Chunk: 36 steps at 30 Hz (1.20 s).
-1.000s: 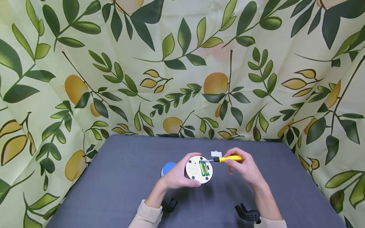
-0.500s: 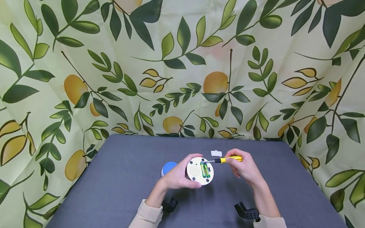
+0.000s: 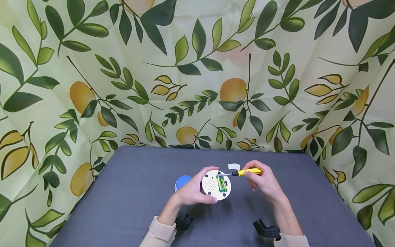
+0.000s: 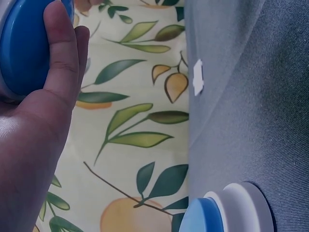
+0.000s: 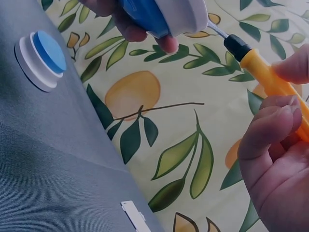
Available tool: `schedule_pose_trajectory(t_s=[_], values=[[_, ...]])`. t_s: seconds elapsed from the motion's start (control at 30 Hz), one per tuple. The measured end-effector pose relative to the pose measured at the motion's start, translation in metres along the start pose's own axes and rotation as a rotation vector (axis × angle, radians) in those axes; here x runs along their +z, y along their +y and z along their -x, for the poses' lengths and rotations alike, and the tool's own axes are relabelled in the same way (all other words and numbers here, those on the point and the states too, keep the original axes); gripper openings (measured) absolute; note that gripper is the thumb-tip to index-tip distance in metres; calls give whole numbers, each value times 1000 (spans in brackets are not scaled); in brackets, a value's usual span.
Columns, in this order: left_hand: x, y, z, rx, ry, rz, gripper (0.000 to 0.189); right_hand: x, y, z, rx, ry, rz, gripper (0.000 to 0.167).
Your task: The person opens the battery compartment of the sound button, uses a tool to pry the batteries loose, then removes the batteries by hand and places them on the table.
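My left hand (image 3: pixel 195 190) grips a round white device (image 3: pixel 210 187) by its edge, its underside turned up toward the head camera. Two green batteries (image 3: pixel 221 184) sit side by side in its uncovered compartment. The left wrist view shows the blue face (image 4: pixel 26 48) of this device under my fingers. A yellow screwdriver (image 3: pixel 250 172) with a black collar is pinched in my right hand (image 3: pixel 266 181). Its metal shaft (image 3: pixel 226 174) points left, the tip at the upper end of the batteries. In the right wrist view the shaft (image 5: pixel 217 28) runs up to the white rim.
A second blue-and-white round device (image 5: pixel 43 60) stands on the grey table (image 3: pixel 139 192), partly behind my left hand in the head view. A small white battery cover (image 3: pixel 234 166) lies beyond the screwdriver. Patterned leafy fabric (image 3: pixel 197 85) walls the back and sides.
The round device has shifted slightly right and down in the head view since a second ago. The screwdriver tip has stayed at the batteries' upper end, with only small movements of my right hand.
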State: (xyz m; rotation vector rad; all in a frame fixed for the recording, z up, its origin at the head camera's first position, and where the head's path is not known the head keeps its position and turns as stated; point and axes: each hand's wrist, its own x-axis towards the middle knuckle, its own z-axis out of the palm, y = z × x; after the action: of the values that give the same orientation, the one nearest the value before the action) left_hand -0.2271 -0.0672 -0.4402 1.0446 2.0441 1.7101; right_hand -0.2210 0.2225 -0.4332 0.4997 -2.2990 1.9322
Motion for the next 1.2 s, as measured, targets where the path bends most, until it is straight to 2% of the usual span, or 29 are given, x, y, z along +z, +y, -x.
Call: schedule_pose_trajectory(t_s=[0.13, 0.33, 0.73, 1.03, 1.2], values=[[-1, 0, 1, 1, 3, 4, 89, -1, -2, 1, -46, 0, 11, 8], [-2, 0, 1, -6, -4, 15, 89, -3, -5, 4, -70, 9, 37, 9], [-2, -2, 0, 23, -35, 39, 89, -5, 0, 2, 5, 5, 27, 5], [-1, -3, 1, 15, -19, 63, 89, 0, 5, 0, 8, 13, -67, 4], [-1, -3, 1, 12, -5, 75, 87, 1, 2, 0, 18, 18, -79, 6]])
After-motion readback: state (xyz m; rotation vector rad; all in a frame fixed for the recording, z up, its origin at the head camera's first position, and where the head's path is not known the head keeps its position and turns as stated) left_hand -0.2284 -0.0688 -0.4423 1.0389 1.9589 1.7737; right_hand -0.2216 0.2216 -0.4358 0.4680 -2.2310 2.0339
